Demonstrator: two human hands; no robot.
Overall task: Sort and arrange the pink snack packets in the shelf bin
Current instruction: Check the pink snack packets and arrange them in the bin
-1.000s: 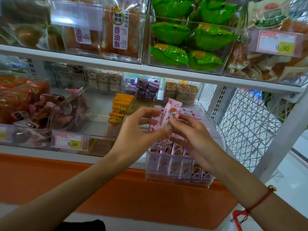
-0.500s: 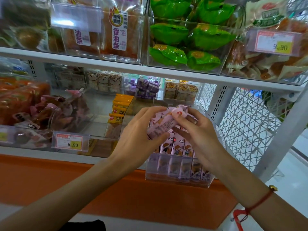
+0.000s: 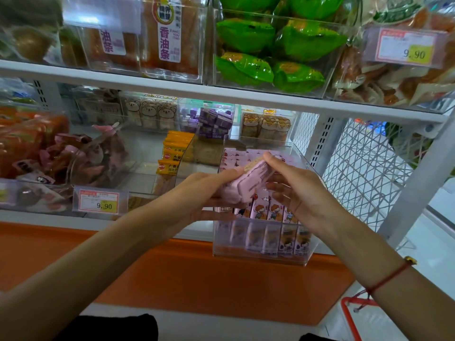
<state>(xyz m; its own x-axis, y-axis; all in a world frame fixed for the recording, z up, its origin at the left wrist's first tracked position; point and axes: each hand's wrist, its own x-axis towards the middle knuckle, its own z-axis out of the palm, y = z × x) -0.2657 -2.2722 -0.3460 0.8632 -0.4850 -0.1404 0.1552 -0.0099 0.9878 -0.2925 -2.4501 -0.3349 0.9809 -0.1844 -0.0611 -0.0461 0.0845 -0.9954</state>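
From the head view I am seeing the left hand (image 3: 197,193) gripping a pink packet (image 3: 242,183) from nine o'clock; the right hand (image 3: 295,190) is pinching its upper end from three o'clock; both are hovering over the clear bin (image 3: 261,252), which is holding about six upright pink packets (image 3: 268,210) across its front.

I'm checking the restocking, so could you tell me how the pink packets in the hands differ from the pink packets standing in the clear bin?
The held packets lie tilted, bunched between the left hand and right hand; the binned packets stand upright in a row. The held ones show a plain pink side, the binned ones cartoon figures. The held ones hang above the clear bin, not inside. Both are pink.
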